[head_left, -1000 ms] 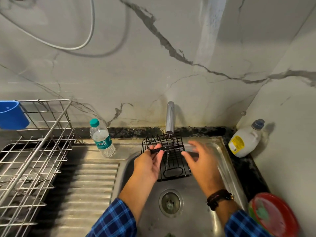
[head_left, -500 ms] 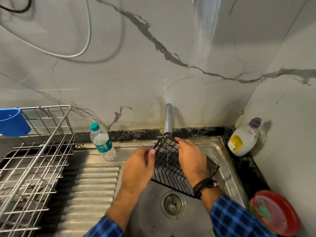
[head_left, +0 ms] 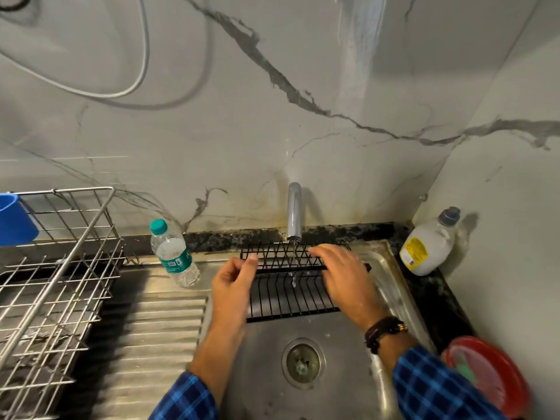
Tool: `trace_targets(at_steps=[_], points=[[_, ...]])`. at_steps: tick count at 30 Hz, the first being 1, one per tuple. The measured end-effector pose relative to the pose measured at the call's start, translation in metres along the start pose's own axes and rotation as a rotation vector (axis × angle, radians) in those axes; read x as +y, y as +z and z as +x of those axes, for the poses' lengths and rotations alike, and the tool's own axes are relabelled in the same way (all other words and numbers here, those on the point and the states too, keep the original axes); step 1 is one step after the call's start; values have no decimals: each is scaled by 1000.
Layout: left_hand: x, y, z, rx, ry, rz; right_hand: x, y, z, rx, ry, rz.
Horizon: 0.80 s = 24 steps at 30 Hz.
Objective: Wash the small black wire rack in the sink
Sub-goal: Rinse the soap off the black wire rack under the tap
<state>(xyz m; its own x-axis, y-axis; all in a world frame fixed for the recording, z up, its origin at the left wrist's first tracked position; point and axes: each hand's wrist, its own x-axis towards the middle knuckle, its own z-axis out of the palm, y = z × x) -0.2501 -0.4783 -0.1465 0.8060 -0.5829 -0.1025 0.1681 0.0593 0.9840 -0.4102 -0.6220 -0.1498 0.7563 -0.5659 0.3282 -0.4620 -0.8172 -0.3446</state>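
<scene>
so the small black wire rack (head_left: 291,286) is up over the sink (head_left: 391,268), held right under the tap (head_left: 294,213), with a thin stream of water dropping through its wires between the 2 hands. left hand (head_left: 231,287) is curled around the rack's left edge, thumb up top near the corner, so it's gripping that side. right hand (head_left: 342,274) is laid flat over the rack's right end with fingers stretched out toward the tap, palm down on the wires; can't tell whether it's actually clamped round anything underneath or just pressing. The rack's back part stands up behind the hands and the flat barred part runs toward the wrists

below both wrists is the drain (head_left: 303,363). out past the left hand there's a water bottle (head_left: 174,256) with a teal cap standing on the ribbed drainboard (head_left: 151,334), and further that way a big metal dish rack (head_left: 51,286) with a blue cup (head_left: 15,219) hooked on it. past the right hand a white soap bottle (head_left: 427,247) sits in the corner, and near the right sleeve a red bowl (head_left: 491,377)
</scene>
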Motion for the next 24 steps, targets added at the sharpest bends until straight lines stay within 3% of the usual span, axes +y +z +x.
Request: trace_targets(at_steps=[3, 6, 9, 14, 15, 17, 21, 24], points=[[-1, -17, 5, -10, -69, -95, 39, -2, -7, 121, 138, -58], [-14, -21, 15, -29, -157, -173, 47, -2, -1, 194, 357, 232], [-27, -23, 22, -14, -185, -136, 36, -8, 9, 154, 518, 507], [-41, -40, 28, 45, -312, 283, 0, -15, 14, 225, 478, 594], [-42, -44, 29, 31, -276, 468, -9, -16, 15, 237, 478, 596], [-40, -47, 27, -37, -31, 733, -25, -14, 21, 235, 445, 585], [-21, -19, 8, -455, 294, 856, -49, -5, 34, 177, 295, 489], [-21, -7, 13, -292, 404, 1016, -56, -4, 43, 111, 213, 383]])
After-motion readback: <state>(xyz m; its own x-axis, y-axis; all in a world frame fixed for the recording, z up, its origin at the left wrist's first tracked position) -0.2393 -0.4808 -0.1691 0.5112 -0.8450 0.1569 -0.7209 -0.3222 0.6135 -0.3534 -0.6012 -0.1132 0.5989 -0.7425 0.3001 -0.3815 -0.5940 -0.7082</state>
